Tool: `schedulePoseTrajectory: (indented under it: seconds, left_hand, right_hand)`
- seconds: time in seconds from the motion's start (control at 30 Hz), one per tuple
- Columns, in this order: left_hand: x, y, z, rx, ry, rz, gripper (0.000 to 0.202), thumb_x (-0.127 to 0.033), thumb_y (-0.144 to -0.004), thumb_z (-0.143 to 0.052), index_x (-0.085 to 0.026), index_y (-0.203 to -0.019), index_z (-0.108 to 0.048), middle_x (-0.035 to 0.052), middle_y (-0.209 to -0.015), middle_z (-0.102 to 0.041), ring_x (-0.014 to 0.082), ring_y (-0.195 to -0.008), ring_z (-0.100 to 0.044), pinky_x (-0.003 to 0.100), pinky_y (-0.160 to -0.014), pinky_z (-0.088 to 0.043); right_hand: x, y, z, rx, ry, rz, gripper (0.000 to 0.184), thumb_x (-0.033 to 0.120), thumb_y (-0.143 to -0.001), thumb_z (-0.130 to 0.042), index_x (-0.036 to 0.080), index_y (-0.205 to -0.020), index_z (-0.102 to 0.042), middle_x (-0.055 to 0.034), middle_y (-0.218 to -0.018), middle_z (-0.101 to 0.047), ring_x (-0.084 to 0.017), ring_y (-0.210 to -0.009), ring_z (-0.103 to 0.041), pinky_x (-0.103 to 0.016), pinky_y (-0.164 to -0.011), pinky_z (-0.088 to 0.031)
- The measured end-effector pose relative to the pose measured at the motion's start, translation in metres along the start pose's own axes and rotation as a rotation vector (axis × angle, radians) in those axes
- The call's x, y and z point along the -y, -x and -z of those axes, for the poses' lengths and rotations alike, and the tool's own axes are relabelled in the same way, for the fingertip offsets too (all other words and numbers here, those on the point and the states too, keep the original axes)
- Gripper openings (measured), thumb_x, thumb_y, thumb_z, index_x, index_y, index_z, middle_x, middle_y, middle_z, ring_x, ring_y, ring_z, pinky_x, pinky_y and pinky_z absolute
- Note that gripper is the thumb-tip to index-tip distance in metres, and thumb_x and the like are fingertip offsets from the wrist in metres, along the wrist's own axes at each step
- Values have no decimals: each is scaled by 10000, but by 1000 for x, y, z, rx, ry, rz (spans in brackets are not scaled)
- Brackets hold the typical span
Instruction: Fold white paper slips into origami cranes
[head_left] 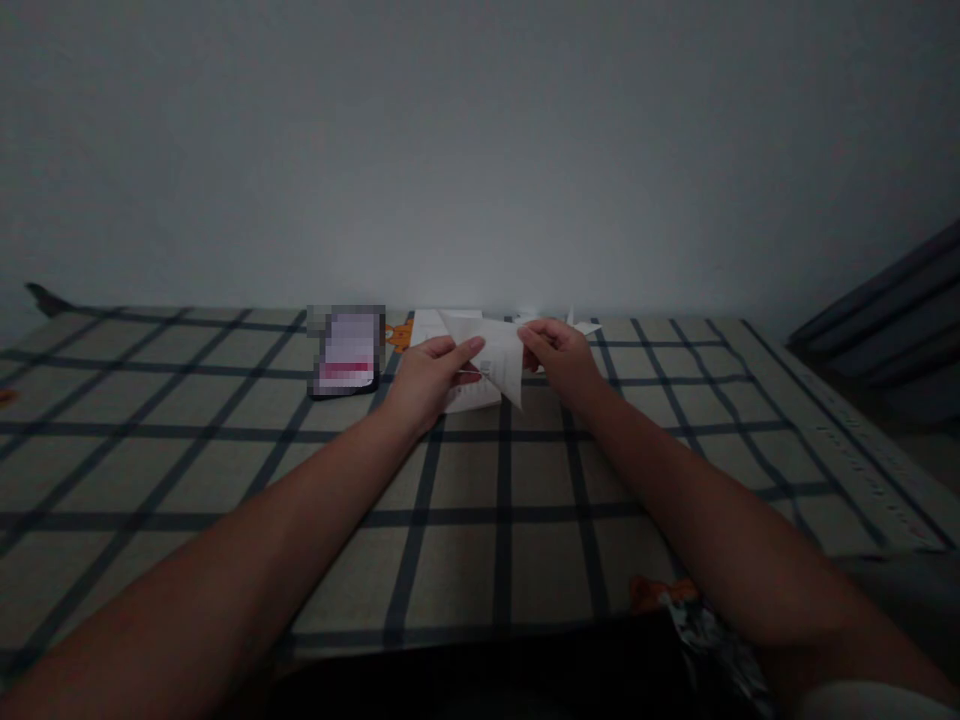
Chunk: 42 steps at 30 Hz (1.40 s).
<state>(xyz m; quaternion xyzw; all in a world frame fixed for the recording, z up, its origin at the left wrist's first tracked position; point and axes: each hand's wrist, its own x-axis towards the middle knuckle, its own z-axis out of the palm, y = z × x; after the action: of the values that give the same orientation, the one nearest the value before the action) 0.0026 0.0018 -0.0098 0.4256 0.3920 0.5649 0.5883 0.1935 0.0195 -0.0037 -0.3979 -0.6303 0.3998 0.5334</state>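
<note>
Both my arms reach forward over a checked cloth (225, 450). My left hand (431, 375) pinches the left side of a folded white sheet of paper (499, 355), thumb on top. My right hand (559, 355) grips the paper's right edge with closed fingers. The paper is held a little above the cloth, folded into a pointed shape. More white paper pieces (585, 326) lie just behind my hands, near the wall.
A phone (346, 352) with a lit, blurred screen lies left of my hands. A small orange shape (400, 335) sits beside it. The grey wall (480, 150) rises behind. A crumpled printed wrapper (697, 620) lies near my right forearm. The room is dim.
</note>
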Motion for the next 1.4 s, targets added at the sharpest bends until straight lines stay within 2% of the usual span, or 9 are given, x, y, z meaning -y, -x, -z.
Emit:
schedulePoseTrajectory:
  seconds: [0.1,0.2,0.4,0.53,0.7,0.87,1.03,1.23,1.4]
  left_hand:
    - [-1,0,2,13,14,-20,358,-445,-685,-876,-145,-834,-751,50,-815,-733,111,-665,-656,212,-617,-552]
    - [0,-1,5,-9,20,-49,347,-459,-691,-868,-150,-789,-744,46,-821,-736,104,-658,-654,206,-623,-549]
    - [3,-5,7,-59,13,-52,326,-430,-687,-876,-147,-693,-716,25,-696,-696,94,-610,-622,200,-604,-545]
    - [-2,-3,4,-86,36,-43,364,-469,-668,-876,-151,-776,-735,39,-768,-716,114,-650,-649,215,-606,-550]
    - [-3,-4,5,-144,25,-93,339,-451,-675,-872,-151,-701,-715,11,-715,-669,95,-631,-609,190,-577,-513]
    - [-1,-5,7,-158,33,-93,321,-443,-685,-871,-154,-750,-747,36,-778,-700,109,-675,-627,198,-589,-512]
    - [-6,-3,6,-200,55,-123,359,-470,-651,-883,-164,-767,-737,9,-730,-643,106,-660,-591,202,-576,-502]
    - [-8,-3,5,-245,32,-163,358,-446,-647,-886,-156,-650,-675,7,-705,-627,95,-638,-565,199,-571,-485]
    - [-10,-4,5,-288,60,-167,318,-415,-637,-887,-173,-732,-705,-7,-703,-628,90,-628,-562,185,-544,-469]
  right_hand:
    - [0,0,3,-4,48,5,311,500,-843,-665,193,-805,-639,37,-607,-583,-89,-548,-541,-234,-527,-448]
    - [1,1,5,-9,86,13,321,508,-856,-656,193,-796,-641,30,-616,-591,-94,-562,-551,-239,-538,-457]
    - [-1,1,3,2,58,-6,292,479,-858,-663,190,-816,-659,30,-610,-600,-96,-548,-555,-241,-531,-453]
    - [-3,0,2,12,45,-24,291,484,-856,-668,196,-821,-658,36,-589,-591,-96,-526,-541,-245,-525,-447]
    - [-6,0,3,15,59,-40,286,480,-860,-666,196,-827,-665,32,-596,-596,-99,-531,-550,-248,-530,-449]
    - [-8,0,2,13,63,-49,268,466,-866,-662,200,-827,-667,31,-602,-596,-100,-536,-551,-250,-533,-450]
    - [-9,0,3,17,52,-53,278,477,-870,-656,201,-839,-665,30,-614,-601,-100,-548,-556,-254,-548,-457]
    - [-4,0,2,18,72,-58,297,494,-854,-658,198,-829,-659,33,-605,-593,-101,-547,-546,-256,-548,-462]
    - [-6,1,3,27,60,-74,285,484,-864,-660,201,-841,-663,28,-621,-604,-104,-556,-560,-259,-559,-468]
